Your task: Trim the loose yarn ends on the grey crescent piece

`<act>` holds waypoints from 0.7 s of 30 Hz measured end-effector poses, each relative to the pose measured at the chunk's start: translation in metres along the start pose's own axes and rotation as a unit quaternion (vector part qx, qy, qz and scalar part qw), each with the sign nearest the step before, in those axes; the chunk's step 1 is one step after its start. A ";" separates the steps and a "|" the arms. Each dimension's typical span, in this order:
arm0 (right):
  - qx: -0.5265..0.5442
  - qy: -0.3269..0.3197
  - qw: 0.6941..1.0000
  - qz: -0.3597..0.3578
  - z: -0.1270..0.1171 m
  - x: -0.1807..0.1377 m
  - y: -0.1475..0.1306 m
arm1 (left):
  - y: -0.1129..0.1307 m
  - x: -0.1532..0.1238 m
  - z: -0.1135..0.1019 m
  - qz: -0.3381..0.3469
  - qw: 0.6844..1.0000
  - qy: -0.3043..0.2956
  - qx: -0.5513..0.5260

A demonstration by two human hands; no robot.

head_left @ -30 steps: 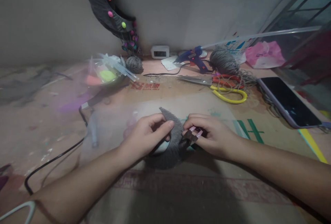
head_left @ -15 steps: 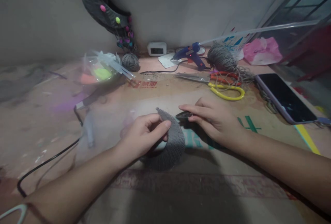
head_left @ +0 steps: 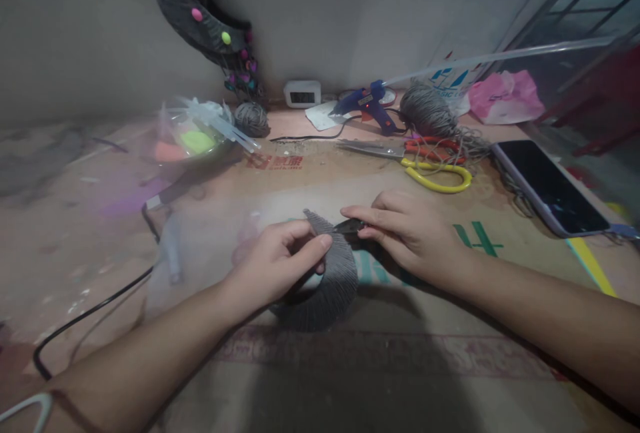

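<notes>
A grey crescent wrapped in yarn lies on the cardboard-covered table in front of me. My left hand pinches its upper inner edge between thumb and fingers. My right hand is closed on a small dark snipper, whose tip touches the crescent's upper end.
At the back lie yellow-handled scissors, a blue glue gun, two grey yarn balls, a small white clock and a bag of glue sticks. A phone lies at right. A black cable runs at left. A beaded dark crescent leans on the wall.
My right hand lifted from the crescent's right side to its upper tip, carrying the small snipper. My left hand kept its pinch on the crescent.
</notes>
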State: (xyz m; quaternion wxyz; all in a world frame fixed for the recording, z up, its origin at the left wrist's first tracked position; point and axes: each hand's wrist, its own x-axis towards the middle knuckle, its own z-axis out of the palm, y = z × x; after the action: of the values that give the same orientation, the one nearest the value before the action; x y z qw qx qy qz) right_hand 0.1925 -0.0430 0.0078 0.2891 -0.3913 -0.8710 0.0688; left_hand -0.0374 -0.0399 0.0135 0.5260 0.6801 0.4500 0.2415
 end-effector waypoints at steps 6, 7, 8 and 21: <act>0.001 0.010 1.000 -0.010 0.001 0.000 0.001 | -0.001 0.000 0.000 -0.003 1.000 -0.009 -0.007; 0.002 0.011 1.000 -0.011 0.001 0.000 0.001 | -0.001 0.000 -0.001 -0.002 1.000 -0.012 -0.009; 0.004 0.011 1.000 -0.012 0.001 0.000 0.001 | -0.001 0.000 -0.001 -0.003 1.000 -0.014 -0.011; 0.141 0.034 0.978 0.148 -0.003 0.004 -0.005 | 0.000 0.005 -0.002 -0.015 0.998 0.013 -0.058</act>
State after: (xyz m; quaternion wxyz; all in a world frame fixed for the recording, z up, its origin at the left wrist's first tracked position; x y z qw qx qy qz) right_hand 0.1892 -0.0438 0.0135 0.3570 -0.4735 -0.7746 0.2196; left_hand -0.0370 -0.0345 0.0137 0.5626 0.6383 0.4521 0.2678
